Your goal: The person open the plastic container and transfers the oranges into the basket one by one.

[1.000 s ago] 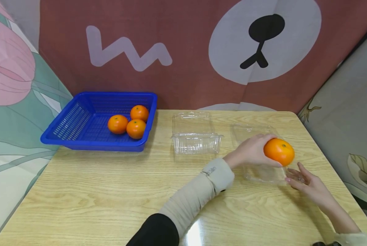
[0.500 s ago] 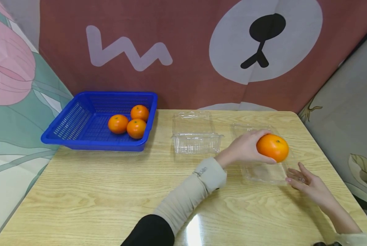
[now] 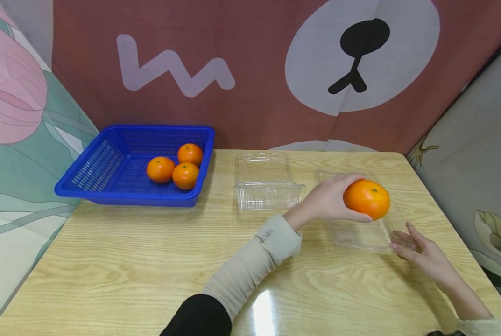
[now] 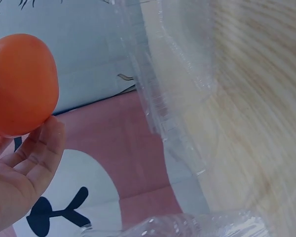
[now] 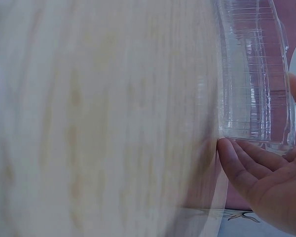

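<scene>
My left hand (image 3: 328,198) grips an orange (image 3: 367,199) from its left side, above an open clear plastic clamshell box (image 3: 355,237) on the right of the table. In the left wrist view the orange (image 4: 22,86) is clear of the box, with fingers (image 4: 47,143) under it. Fairly straight fingers of my right hand (image 3: 428,259) touch the right end of that box. The right wrist view has its fingertips (image 5: 224,148) against the low corner of the ribbed box wall (image 5: 254,74). The left hand hides part of the box and its lid.
At the back left stands a blue plastic basket (image 3: 134,198) with 3 oranges (image 3: 186,176) in its right part. A second open clear clamshell box (image 3: 268,196) sits mid-table near the back. A printed cloth (image 3: 254,112) hangs behind the table (image 3: 149,266).
My left hand has drawn the orange leftward and slightly toward the back, over the box. The right hand stays at the box's end.
</scene>
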Available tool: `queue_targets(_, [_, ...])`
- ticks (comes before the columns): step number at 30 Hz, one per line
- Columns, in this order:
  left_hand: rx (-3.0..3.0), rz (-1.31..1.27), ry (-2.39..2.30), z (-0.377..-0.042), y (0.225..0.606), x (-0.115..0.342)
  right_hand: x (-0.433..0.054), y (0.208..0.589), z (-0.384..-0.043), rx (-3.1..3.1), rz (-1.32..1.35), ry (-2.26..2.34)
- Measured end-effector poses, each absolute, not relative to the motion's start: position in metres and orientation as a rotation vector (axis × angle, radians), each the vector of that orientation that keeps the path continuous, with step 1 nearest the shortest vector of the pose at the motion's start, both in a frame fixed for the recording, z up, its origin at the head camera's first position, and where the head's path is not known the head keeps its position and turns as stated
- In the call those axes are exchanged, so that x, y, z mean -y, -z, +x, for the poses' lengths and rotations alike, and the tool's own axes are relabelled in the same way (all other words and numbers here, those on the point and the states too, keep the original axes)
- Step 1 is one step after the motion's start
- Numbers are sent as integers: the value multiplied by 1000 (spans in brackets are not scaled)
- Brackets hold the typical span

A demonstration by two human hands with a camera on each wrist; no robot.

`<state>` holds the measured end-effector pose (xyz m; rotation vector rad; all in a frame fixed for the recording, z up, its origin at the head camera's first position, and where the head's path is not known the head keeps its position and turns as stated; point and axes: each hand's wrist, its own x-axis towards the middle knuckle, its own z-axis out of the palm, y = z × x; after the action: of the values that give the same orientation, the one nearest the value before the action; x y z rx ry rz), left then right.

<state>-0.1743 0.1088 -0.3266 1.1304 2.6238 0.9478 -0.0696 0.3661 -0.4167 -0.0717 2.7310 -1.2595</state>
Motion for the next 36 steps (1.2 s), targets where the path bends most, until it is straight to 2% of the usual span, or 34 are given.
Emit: queue_targets(36, [-2710, 1199, -1122, -173, 302, -56, -366, 417, -69, -2714, -75, 1287])
